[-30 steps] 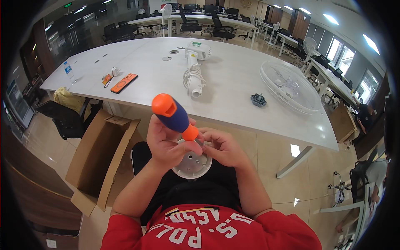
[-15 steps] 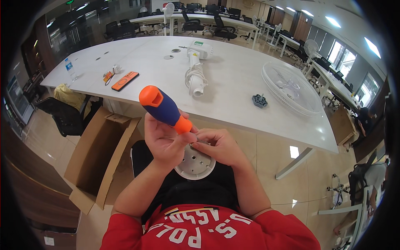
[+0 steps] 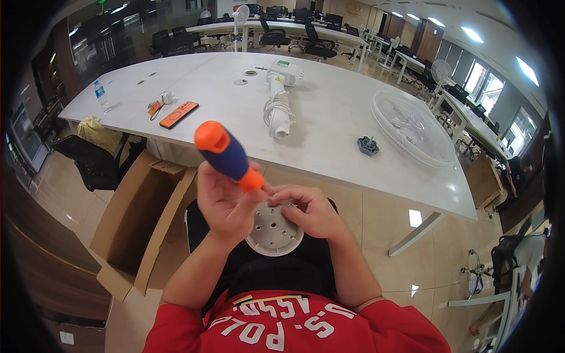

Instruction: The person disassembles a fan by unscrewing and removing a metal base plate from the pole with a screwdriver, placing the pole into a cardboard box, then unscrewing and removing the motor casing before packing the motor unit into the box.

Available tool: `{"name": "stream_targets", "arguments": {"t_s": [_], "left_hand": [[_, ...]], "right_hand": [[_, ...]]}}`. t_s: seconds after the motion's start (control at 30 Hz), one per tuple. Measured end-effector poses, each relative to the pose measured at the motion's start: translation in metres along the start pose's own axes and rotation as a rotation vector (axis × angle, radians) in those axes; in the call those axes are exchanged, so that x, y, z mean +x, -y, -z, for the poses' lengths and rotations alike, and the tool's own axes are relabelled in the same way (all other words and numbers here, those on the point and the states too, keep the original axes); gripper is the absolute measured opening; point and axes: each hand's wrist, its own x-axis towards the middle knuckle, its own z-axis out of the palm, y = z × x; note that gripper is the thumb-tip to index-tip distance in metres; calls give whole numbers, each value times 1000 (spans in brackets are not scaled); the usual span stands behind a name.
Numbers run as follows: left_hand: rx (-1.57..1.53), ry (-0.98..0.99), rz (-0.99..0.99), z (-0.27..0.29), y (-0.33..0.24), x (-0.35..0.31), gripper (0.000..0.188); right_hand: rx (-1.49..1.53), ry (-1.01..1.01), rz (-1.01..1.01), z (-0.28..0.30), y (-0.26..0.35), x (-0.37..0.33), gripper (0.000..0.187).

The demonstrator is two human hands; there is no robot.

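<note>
My left hand [image 3: 225,206] is closed around a screwdriver [image 3: 226,154] with a blue and orange handle. The handle leans up and to the left; its shaft and tip are hidden by my fingers. Below lies a round, pale disc-shaped part [image 3: 276,235] with several holes, over my lap. My right hand [image 3: 315,213] grips the disc near its far edge, thumb and fingers bent together. Whether a small piece is also pinched there, I cannot make out.
On the white table [image 3: 329,112] ahead are a fan motor with a corded neck [image 3: 279,106], a dark knob [image 3: 368,145], a fan grille [image 3: 409,129], an orange phone [image 3: 179,115] and a water bottle [image 3: 102,97]. An open cardboard box [image 3: 138,217] stands at my left, near a black chair [image 3: 88,162].
The screwdriver and my left hand have shifted slightly left and away from the disc. My right fingers have moved a little, and more of the disc's holes now show.
</note>
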Motion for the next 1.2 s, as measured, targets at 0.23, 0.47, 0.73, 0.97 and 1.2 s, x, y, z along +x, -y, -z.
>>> {"name": "stream_targets", "arguments": {"t_s": [0.23,0.47,0.73,0.97,1.2], "left_hand": [[30,-213,336,34,-37,-12,45],[708,140,781,48,-34,-17,29],[394,181,920,50,-8,-2,23],[255,-60,611,50,-1,18,17],[-281,-20,568,-3,-2,46,29]], "right_hand": [[-357,-328,141,-21,-8,-7,21],[-666,-463,134,-50,15,-14,16],[-372,-266,171,-34,19,-9,41],[-318,-271,192,-41,2,-6,51],[-64,-326,228,-36,-14,1,37]]}}
